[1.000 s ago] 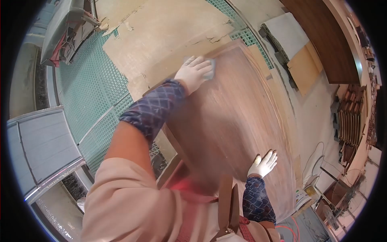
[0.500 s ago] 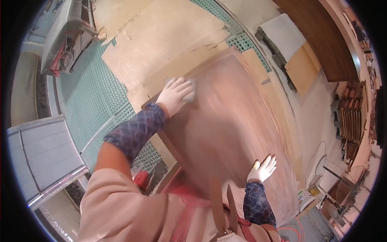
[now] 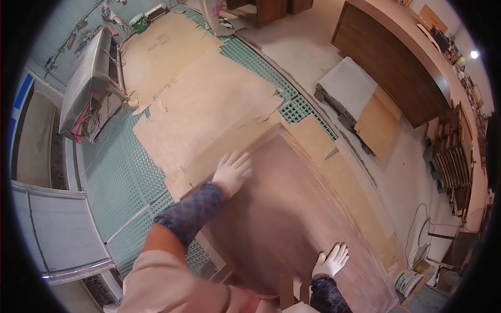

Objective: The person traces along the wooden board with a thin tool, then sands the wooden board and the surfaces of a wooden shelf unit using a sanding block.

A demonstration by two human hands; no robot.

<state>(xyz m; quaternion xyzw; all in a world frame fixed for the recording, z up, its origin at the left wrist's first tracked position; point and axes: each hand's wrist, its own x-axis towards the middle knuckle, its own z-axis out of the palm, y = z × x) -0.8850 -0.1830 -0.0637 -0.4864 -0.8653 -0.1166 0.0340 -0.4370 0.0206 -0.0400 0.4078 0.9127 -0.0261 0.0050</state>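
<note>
Brown board (image 3: 292,219), both gloved hands flat on it.
Left hand (image 3: 232,171) spread, now nearer than before; right hand (image 3: 331,261) spread, unmoved.

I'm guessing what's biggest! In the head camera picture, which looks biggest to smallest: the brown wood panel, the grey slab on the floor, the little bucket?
1. Brown wood panel, though it lies nearest the camera, which makes it look bigger.
2. Grey slab.
3. Little bucket, by far the smallest.
</note>
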